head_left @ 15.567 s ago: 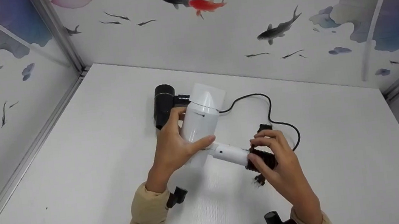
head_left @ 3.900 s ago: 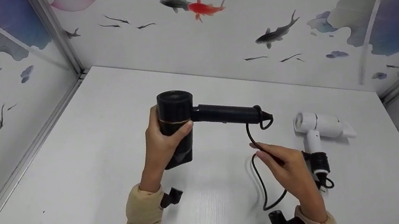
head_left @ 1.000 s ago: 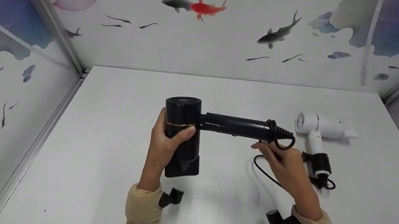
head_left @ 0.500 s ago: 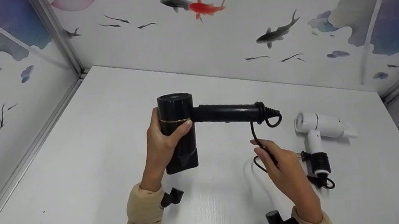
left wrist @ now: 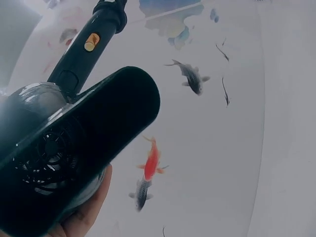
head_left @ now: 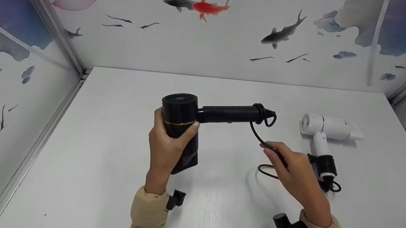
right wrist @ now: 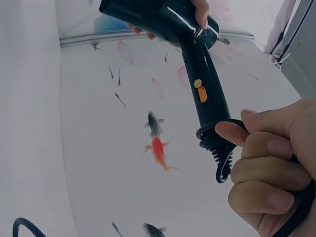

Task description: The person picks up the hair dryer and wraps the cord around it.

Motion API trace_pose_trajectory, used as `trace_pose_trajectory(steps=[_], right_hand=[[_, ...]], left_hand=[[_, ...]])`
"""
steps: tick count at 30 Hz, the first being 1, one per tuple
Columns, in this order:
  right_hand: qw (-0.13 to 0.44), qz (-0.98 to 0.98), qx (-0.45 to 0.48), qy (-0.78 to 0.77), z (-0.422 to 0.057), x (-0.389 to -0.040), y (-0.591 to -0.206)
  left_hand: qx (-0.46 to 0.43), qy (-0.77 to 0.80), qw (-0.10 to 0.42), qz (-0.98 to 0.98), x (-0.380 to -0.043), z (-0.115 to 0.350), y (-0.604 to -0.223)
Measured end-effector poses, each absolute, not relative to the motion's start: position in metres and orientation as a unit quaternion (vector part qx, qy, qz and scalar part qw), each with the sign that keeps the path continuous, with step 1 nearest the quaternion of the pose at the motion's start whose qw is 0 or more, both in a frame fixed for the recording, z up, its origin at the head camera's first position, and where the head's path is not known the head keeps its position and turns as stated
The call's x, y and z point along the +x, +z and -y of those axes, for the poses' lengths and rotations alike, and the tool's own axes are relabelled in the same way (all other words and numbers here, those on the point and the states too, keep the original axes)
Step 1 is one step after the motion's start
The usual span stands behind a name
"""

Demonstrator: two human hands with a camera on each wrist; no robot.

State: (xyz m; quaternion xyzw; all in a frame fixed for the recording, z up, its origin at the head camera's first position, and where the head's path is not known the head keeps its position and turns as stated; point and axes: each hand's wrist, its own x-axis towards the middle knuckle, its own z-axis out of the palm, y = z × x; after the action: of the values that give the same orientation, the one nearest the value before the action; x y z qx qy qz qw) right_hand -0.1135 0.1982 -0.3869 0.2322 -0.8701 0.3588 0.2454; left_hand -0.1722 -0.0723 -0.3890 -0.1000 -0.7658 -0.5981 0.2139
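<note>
My left hand grips the barrel of a black hair dryer, its thumb lying just below the gold ring. The dryer is held up over the table, handle pointing right and nozzle down. A few turns of black cord circle the handle's end. From there the cord drops to my right hand, which holds it between thumb and curled fingers. Two orange-yellow switches show on the handle in the right wrist view. In the left wrist view the dark nozzle fills the lower left.
A white hair dryer lies on the table at the right, black cord wound round its handle. A loose loop of the black dryer's cord hangs left of my right hand. White walls with painted fish enclose the table.
Long before, the hands held the white dryer and its cord; it now lies at the right. Over the last second the black dryer's handle swung up to level and my right hand drew the cord lower.
</note>
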Motion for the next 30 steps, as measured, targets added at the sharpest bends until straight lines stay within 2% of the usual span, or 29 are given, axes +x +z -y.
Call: trace_pose_trajectory(steps=[6,13,22,30], right_hand=[[0.291,0.853,0.240,0.362,-0.204,-0.115,-0.387],[0.344,0.836,0.201,0.378,-0.211,-0.114,-0.381],[0.386,0.814,0.164,0.401,-0.216,-0.114,-0.379],[0.408,0.794,0.123,0.434,-0.219,-0.114,-0.381]], left_hand=[[-0.099,-0.569,0.209,0.789,-0.172,0.070,-0.390],[-0.108,-0.535,0.189,0.816,-0.173,0.071,-0.390],[-0.140,-0.560,0.102,0.811,-0.171,0.073,-0.389],[-0.161,-0.574,0.045,0.801,-0.170,0.074,-0.386]])
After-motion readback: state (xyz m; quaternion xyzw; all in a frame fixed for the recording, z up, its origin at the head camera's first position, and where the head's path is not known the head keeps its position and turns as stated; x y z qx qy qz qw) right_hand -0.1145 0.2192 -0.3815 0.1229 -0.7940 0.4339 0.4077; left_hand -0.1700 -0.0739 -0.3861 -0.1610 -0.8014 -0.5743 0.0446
